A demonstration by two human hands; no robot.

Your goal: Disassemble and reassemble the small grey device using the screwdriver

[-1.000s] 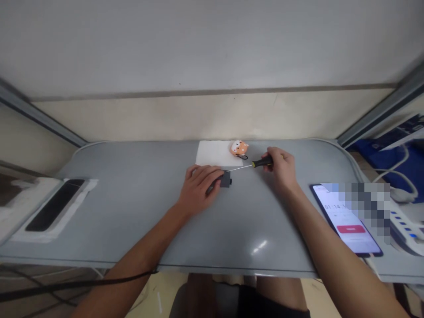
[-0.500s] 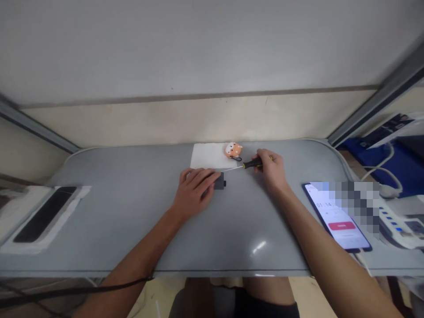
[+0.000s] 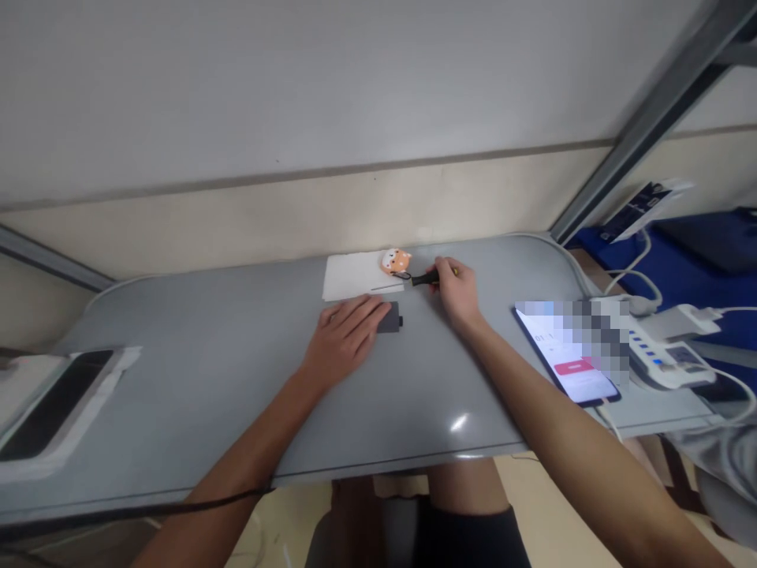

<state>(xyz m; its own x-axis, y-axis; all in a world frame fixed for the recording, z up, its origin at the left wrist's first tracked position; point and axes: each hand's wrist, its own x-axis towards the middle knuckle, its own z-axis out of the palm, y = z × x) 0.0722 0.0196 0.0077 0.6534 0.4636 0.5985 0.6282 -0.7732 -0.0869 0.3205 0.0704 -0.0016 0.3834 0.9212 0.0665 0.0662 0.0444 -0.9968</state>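
Note:
My left hand (image 3: 348, 327) rests on the grey table, its fingers curved over a small dark grey box (image 3: 389, 319) and holding it down. The box has a short black stub on its right end; its left part is hidden under the fingers. In my right hand (image 3: 456, 292) is a screwdriver (image 3: 423, 278) with a black and yellow handle, fingers wrapped round it. Its thin shaft points left, with the tip over the white paper (image 3: 348, 274), just behind the box and apart from it. An orange and white animal-shaped case (image 3: 395, 260) with a black clip sits on the paper.
To the right lies a lit phone (image 3: 568, 355) with a cable, beside a white power strip (image 3: 662, 355). A black phone-like slab (image 3: 56, 406) lies on white material at the left. A wall closes off the table's back; metal posts stand at both sides.
The screwdriver tip has moved away from the box, back over the paper. My left hand stays on the box. The view has turned slightly to the right.

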